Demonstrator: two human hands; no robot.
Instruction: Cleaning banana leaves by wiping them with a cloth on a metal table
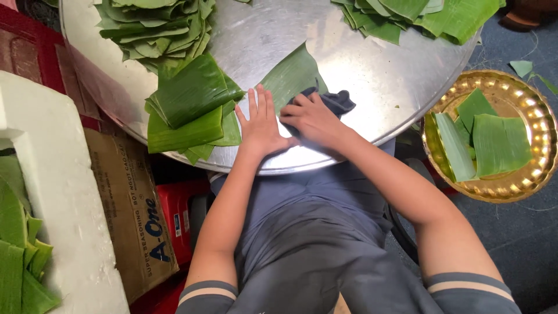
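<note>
A strip of green banana leaf (293,72) lies on the round metal tray (360,70) in front of me. My left hand (260,123) rests flat on the near end of this leaf, fingers spread and pointing away. My right hand (314,119) is closed on a dark blue cloth (332,102) and presses it on the leaf just right of the left hand. A small stack of cut leaf pieces (189,110) lies directly left of my left hand.
Heaps of leaf pieces sit at the tray's far left (157,26) and far right (418,17). A gold bowl (526,107) with leaf strips stands on the floor at right. At left are a white foam box (55,197), a cardboard box (131,209) and a red crate (29,49).
</note>
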